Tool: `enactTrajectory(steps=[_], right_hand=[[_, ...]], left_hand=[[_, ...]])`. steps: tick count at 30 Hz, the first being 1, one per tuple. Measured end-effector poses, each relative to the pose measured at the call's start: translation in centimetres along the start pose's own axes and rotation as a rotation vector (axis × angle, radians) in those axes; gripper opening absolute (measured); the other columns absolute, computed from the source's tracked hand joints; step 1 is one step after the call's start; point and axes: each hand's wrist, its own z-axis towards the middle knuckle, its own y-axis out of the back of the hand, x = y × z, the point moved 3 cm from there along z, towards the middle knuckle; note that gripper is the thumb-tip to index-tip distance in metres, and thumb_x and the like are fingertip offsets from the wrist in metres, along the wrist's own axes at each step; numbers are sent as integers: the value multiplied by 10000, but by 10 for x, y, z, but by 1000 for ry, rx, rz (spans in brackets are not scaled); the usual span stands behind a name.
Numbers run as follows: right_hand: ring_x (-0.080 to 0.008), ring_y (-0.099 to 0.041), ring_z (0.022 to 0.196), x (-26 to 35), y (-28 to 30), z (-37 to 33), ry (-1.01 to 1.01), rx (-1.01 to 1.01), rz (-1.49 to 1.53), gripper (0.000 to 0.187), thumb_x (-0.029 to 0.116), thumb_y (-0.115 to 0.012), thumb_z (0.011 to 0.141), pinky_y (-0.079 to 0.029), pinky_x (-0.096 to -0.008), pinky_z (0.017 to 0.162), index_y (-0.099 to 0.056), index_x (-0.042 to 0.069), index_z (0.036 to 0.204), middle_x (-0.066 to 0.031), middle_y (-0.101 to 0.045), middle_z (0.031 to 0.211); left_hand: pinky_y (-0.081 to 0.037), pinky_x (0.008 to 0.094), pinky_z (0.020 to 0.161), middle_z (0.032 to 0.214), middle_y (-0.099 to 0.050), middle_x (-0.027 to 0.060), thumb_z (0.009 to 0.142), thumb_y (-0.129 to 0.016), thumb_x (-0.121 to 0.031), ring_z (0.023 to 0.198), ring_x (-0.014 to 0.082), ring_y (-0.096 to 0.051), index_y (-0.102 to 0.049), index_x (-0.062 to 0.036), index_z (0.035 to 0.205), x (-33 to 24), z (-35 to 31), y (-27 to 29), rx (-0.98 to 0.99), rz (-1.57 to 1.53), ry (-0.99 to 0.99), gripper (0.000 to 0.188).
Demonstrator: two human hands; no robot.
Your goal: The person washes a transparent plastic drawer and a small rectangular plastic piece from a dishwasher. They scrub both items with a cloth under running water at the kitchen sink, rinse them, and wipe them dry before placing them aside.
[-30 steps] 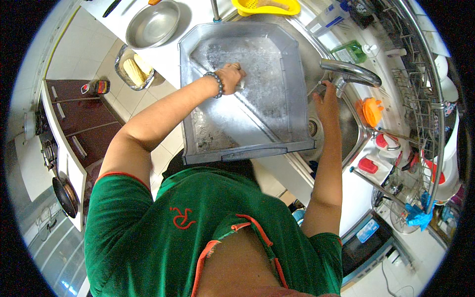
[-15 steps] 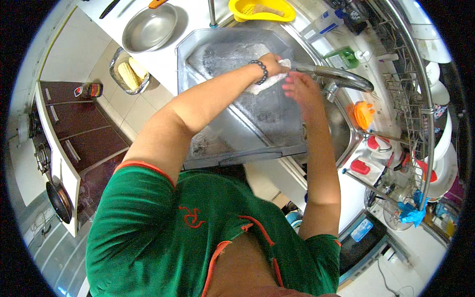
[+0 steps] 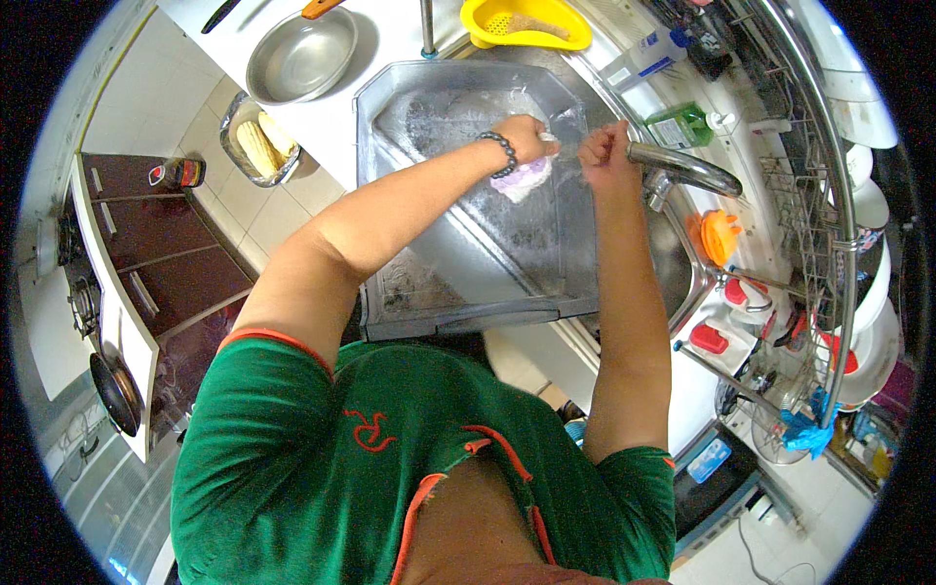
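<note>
My left hand [image 3: 526, 139], with a dark beaded bracelet on the wrist, is closed around a crumpled white cloth with a purplish tint [image 3: 525, 181]. The cloth hangs over the inside of a large grey plastic bin [image 3: 439, 324], whose surface looks wet and streaked. The bin lies across the sink [image 3: 668, 249] and the counter in front of me. My right hand [image 3: 606, 158] has its fingers curled together beside the spout end of the chrome faucet [image 3: 687, 168], above the bin's right side. What those fingers hold, if anything, is hidden.
A metal bowl [image 3: 300, 57] stands on the white counter, and a yellow strainer [image 3: 526, 23] lies beyond the bin. Right of the sink are a green bottle [image 3: 681, 127], orange item [image 3: 720, 237] and wire dish rack [image 3: 840, 210]. Corn cobs [image 3: 257, 148] sit in a lined container at left.
My right hand has risen toward the spout end, and its spread fingers have curled in. My left hand, still gripping the cloth, has shifted slightly away from it, and more of the cloth shows.
</note>
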Motion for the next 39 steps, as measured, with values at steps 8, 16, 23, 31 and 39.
enactTrajectory(steps=[8, 16, 23, 31, 39], right_hand=[[-181, -552, 690, 2, -28, -37, 308, -356, -399, 125, 64, -609, 771, -423, -246, 566, -575, 53, 891, -58, -590, 800], [-125, -554, 828, 5, -17, -47, 322, -421, -1225, 369, 55, -672, 717, -442, -248, 724, -548, 16, 1062, -36, -594, 931], [-205, -587, 745, 5, 0, -35, 430, -469, -1634, 278, 146, -689, 703, -463, -320, 682, -624, 14, 939, -91, -629, 838], [-285, -592, 712, -1, -15, -44, 514, -567, -1995, 172, 146, -593, 766, -452, -354, 666, -632, 3, 853, -167, -614, 797], [-373, -493, 995, -65, -64, -69, 87, -10, -2375, 403, 130, -588, 761, -409, -433, 849, -495, 40, 1143, -197, -467, 1133]], left_hand=[[-436, 300, 548, 600, -604, 67, 744, -658, -343, 556, 122, -510, -651, -33, 683, -27, 32, -36, 60, -303, 9, 317], [-447, 249, 640, 745, -632, 27, 757, -666, -240, 678, 90, -522, -664, -31, 835, -33, 33, -27, 261, -457, -45, 224], [-469, 260, 708, 830, -648, 35, 765, -651, -123, 750, 109, -573, -638, -23, 926, -24, 33, -14, 316, -484, -52, 190], [-431, 367, 831, 994, -610, 142, 712, -687, -194, 945, 254, -564, -592, -38, 1011, -11, -3, 35, 34, 259, -296, 351], [-234, 432, 1043, 1361, -289, 218, 688, -689, -132, 1261, 388, -269, -335, -44, 1290, 28, -130, 159, -558, 566, -27, 704]])
